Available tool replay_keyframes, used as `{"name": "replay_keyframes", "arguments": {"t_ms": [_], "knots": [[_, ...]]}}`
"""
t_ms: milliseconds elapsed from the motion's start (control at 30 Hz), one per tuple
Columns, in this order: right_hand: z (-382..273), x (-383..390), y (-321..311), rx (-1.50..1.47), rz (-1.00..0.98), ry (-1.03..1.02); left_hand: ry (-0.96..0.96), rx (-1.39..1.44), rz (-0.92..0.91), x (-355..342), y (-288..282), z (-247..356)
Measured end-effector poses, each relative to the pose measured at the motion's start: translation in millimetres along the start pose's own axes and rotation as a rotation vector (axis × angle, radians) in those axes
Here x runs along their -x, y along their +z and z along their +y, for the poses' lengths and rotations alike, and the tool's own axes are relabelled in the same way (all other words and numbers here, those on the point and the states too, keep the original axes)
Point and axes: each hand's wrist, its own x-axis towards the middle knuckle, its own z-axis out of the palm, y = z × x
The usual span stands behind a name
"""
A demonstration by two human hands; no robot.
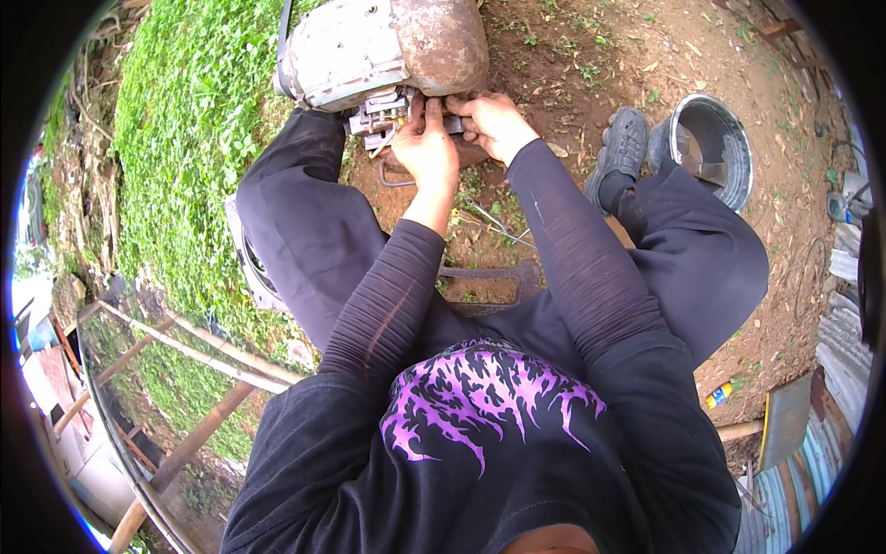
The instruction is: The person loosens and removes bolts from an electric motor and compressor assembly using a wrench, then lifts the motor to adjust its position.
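In front of me, between my knees, rests a weathered grey metal machine (346, 51) that looks like a small engine, with a rusted, rounded end (443, 46) on its right. A cluster of metal fittings (380, 115) juts from its near underside. My left hand (427, 157) reaches up against these fittings, its thumb and fingers closed around a spot I cannot make out. Close beside it, my right hand (498, 125) has its fingers bent under the rusted end, pinching something hidden. The fingertips of both hands are partly covered by the machine.
Thin hand tools (498, 226) lie on the soil below my forearms, near a dark metal frame (526, 282). A worn bucket (738, 152) stands right of my shoe (623, 148). Grass (194, 138) spreads leftward; bamboo poles (198, 439) and corrugated sheets (835, 397) edge the area.
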Motion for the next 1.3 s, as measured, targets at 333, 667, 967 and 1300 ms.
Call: {"name": "replay_keyframes", "arguments": {"t_ms": [333, 667, 967, 1300], "knots": [[-1, 1, -1, -0.009, -0.008, 0.001, -0.053, 0.168, 0.029, 5, 8, 13], [1, -2, -2, -0.018, -0.007, -0.007, 0.016, 0.053, 0.074, 3, 3, 3], [2, -3, -1, -0.021, -0.02, -0.008, 0.027, 0.14, 0.058, 1, 3, -12], [2, -3, -2, -0.009, 0.004, -0.001, 0.08, 0.11, 0.082, 2, 4, -15]]}}
